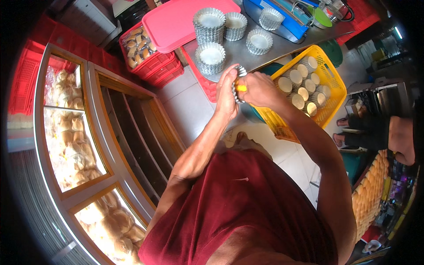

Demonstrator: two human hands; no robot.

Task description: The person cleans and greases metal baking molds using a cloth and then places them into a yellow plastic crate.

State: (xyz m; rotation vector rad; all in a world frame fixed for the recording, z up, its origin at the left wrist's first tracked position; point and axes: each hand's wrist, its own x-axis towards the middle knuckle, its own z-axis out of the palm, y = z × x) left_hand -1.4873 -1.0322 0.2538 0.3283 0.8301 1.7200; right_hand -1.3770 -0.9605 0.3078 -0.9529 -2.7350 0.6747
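Observation:
My left hand [228, 87] grips a fluted metal baking tin [236, 86], which is tilted on its side above the table's front edge. My right hand [260, 88] is at the tin's open side, its fingers closed on a yellow object [241, 88] whose kind is hard to tell. Stacks of fluted tins [212, 57] stand on the metal table [237, 54] just beyond my hands. To the right, a yellow plastic crate [335, 86] holds several stacks of tins [297, 101] lying with their bases up.
Pink trays [179, 25] lie stacked on the table's left part. Left of it, a red crate [159, 68] holds wrapped bread. A glass display case of bread [91, 132] stands at my left. Another person [374, 132] is at the far right, near trays of eggs [371, 195].

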